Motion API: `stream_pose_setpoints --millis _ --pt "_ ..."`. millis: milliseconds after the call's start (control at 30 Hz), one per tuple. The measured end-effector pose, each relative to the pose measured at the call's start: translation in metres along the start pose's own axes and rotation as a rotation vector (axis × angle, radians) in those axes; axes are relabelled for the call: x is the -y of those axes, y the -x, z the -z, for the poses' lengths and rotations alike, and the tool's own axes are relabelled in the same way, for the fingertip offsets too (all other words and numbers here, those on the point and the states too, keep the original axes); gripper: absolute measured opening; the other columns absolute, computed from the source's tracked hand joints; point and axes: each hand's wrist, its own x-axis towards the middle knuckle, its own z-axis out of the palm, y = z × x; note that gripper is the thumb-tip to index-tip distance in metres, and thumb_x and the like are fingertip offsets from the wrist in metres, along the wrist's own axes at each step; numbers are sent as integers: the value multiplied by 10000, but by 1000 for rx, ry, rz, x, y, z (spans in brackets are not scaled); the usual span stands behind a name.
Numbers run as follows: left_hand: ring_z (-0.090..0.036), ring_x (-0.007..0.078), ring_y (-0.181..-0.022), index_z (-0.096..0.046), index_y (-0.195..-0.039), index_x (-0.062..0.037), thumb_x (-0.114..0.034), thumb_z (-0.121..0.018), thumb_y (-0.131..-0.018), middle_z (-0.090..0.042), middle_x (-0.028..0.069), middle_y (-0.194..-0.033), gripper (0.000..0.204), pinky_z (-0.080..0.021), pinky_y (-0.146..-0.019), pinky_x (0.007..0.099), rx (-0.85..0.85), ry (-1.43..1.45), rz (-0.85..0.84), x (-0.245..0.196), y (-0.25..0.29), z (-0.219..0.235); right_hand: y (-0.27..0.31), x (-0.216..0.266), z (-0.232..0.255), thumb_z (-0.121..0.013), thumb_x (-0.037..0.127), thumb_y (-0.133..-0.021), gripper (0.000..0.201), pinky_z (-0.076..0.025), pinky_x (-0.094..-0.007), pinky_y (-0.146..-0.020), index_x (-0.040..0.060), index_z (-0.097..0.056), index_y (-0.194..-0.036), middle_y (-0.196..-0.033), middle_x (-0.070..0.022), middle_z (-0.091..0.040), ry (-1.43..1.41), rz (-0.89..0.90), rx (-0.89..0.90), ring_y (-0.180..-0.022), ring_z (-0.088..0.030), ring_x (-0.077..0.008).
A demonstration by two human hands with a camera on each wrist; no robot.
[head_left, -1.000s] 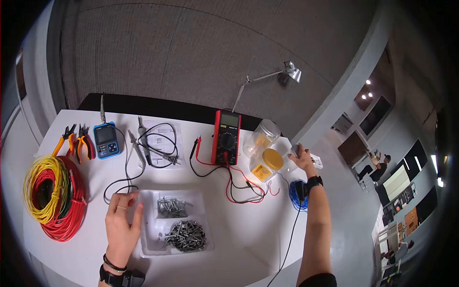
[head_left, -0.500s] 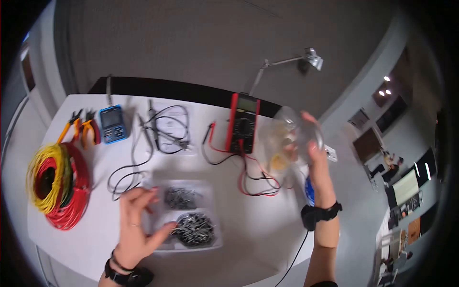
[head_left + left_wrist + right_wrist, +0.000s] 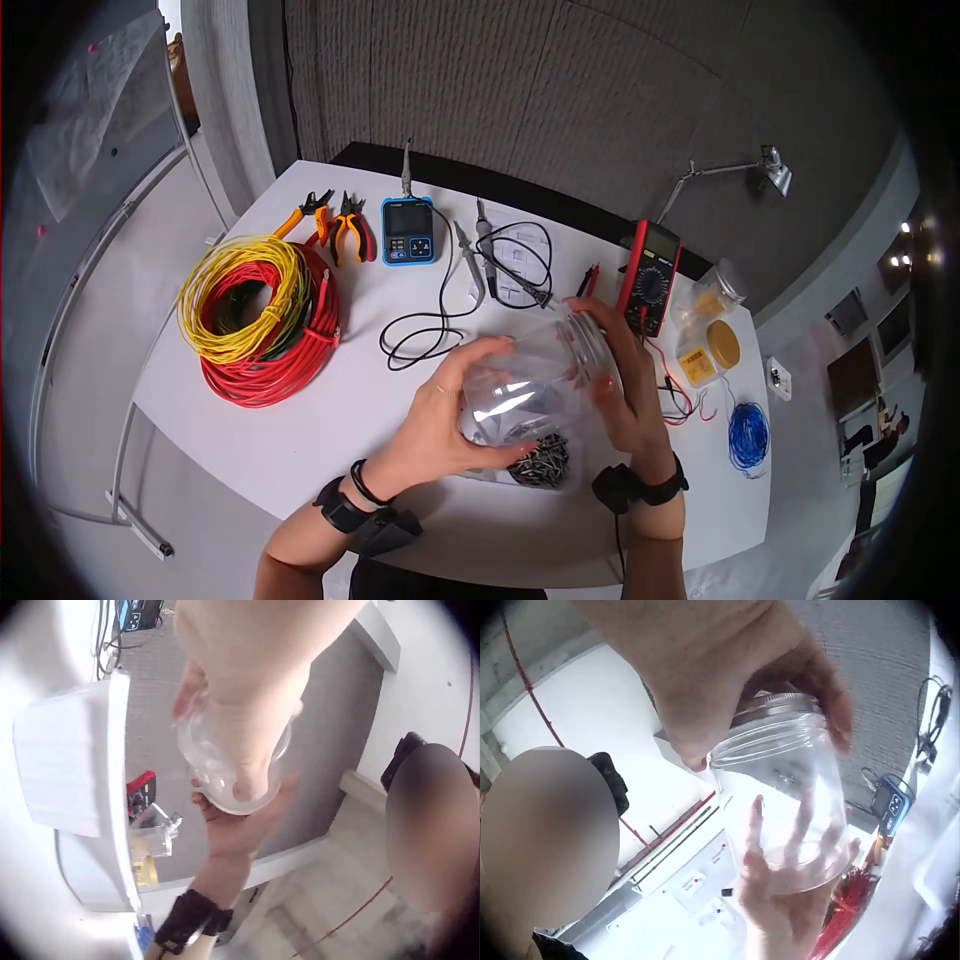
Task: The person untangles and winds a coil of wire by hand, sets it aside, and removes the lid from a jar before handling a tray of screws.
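A clear jar is held tilted between both hands above the tray. My left hand grips it round the base end, thumb along the near side. At the other end, my right hand holds the silver lid with curled fingers. In the right wrist view the jar looks empty, and the left fingers show through its wall. Beneath the jar, screws lie in the white tray, which the jar and hands partly hide.
Coiled yellow wire and red wire lie left, near pliers and a blue handheld tester. A red multimeter, a yellow-lidded jar and blue wire are at the right.
My right hand has brought the clear jar from the table's right side to above the tray. The left hand has left the tray and taken hold of the jar's base. The head view has shifted.
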Motion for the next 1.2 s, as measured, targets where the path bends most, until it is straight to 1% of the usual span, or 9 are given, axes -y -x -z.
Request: stream_pose_setpoints --millis 33,100,200,267,367,467,600,700,1200 --pt "-569 296 -976 -327 -1294 -130 -257 -783 -657 -460 183 -1188 793 -506 -778 356 -1 4 0 2 1 1 3 -3 0 -498 422 -850 586 -460 -312 -688 15 -406 -1261 -1078 -170 -515 3 -1 2 -890 -550 -244" --pt "-598 259 -795 -254 -1310 -139 -516 -579 -777 -516 185 -1098 729 -500 -673 329 2 728 434 7 4 3 10 -9 1 -436 501 -871 644 -449 -325 -772 0 -390 -1274 -1172 -172 -485 -159 82 -167 -930 -546 -236" --pt "-568 225 -681 -221 -1315 -143 -677 -294 -808 -535 188 -1045 740 -453 -530 265 -61 775 530 14 -2 16 9 -8 17 -401 552 -875 704 -405 -335 -870 -14 -369 -1292 -1242 -157 -452 -219 69 -327 -1019 -511 -231" --pt "-536 207 -617 -251 -1340 -175 -711 -241 -793 -550 189 -1020 765 -399 -479 236 -100 777 572 18 -4 19 8 -12 27 -482 500 -868 670 -357 -344 -933 11 -364 -1312 -1253 -149 -446 -153 59 -316 -1085 -472 -241" --pt "-475 165 -574 -317 -1344 -261 -702 -260 -797 -557 218 -1093 705 -371 -460 203 -79 1240 811 23 -3 23 9 -44 40 -679 312 -785 611 -372 -345 -934 96 -410 -1289 -1204 -137 -477 150 -307 -48 -1121 -465 -260" --pt "-406 153 -538 -228 -1409 -287 -673 -277 -804 -542 210 -1133 719 -354 -468 203 118 1503 611 37 -2 26 3 -47 50 -740 297 -718 607 -402 -342 -899 83 -448 -1205 -1153 -125 -506 240 -429 161 -1080 -493 -253" --pt "-368 145 -543 -193 -1426 -289 -633 -306 -807 -533 182 -1165 717 -348 -485 205 74 1342 601 27 -5 25 6 -80 56 -856 339 -503 775 -436 -334 -765 46 -456 -1099 -949 -85 -528 392 -529 182 -890 -532 -223" --pt "-479 191 -666 -163 -1438 -267 -646 -267 -804 -511 259 -1148 746 -425 -589 279 141 1607 535 36 -2 25 13 -112 56 -877 358 -410 814 -432 -330 -723 29 -479 -1039 -883 -75 -519 426 -444 215 -828 -533 -221" --pt "-479 174 -636 -145 -1440 -265 -653 -254 -834 -505 270 -1147 728 -403 -533 237 42 1669 635 32 -2 26 18 -134 56 -859 286 -377 695 -432 -316 -745 41 -534 -941 -857 -74 -534 550 -382 365 -833 -541 -236"
